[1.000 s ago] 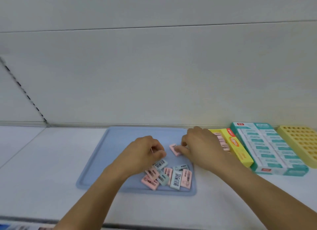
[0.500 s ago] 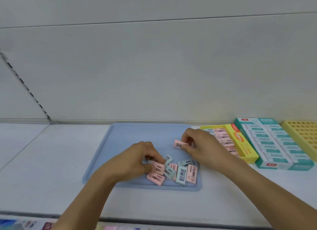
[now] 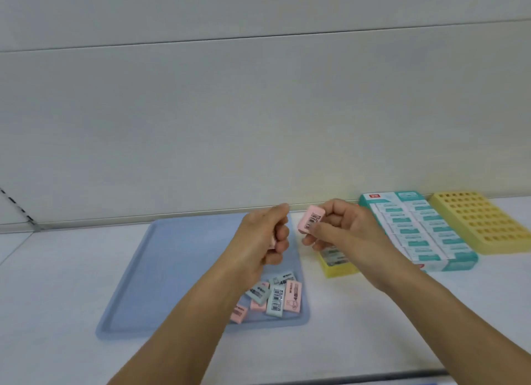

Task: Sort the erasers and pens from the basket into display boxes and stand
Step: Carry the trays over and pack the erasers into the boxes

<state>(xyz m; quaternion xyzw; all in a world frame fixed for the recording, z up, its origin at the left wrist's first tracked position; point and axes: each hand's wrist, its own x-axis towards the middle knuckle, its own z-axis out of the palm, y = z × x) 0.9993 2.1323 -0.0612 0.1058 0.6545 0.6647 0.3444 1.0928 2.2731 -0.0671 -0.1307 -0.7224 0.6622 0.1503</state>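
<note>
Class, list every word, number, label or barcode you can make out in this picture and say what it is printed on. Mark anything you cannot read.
No text reads clearly.
Pink eraser in the right hand: barcode, digits blurred.
Erasers on the blue tray: barcodes and dark print, perhaps "4B" on one, otherwise blurred.
Teal box: red logo and teal labels, too small.
Yellow box: print blurred.
Yellow stand: none.

Erasers (image 3: 273,297) lie in the tray (image 3: 161,269), left of the display boxes (image 3: 416,232).
</note>
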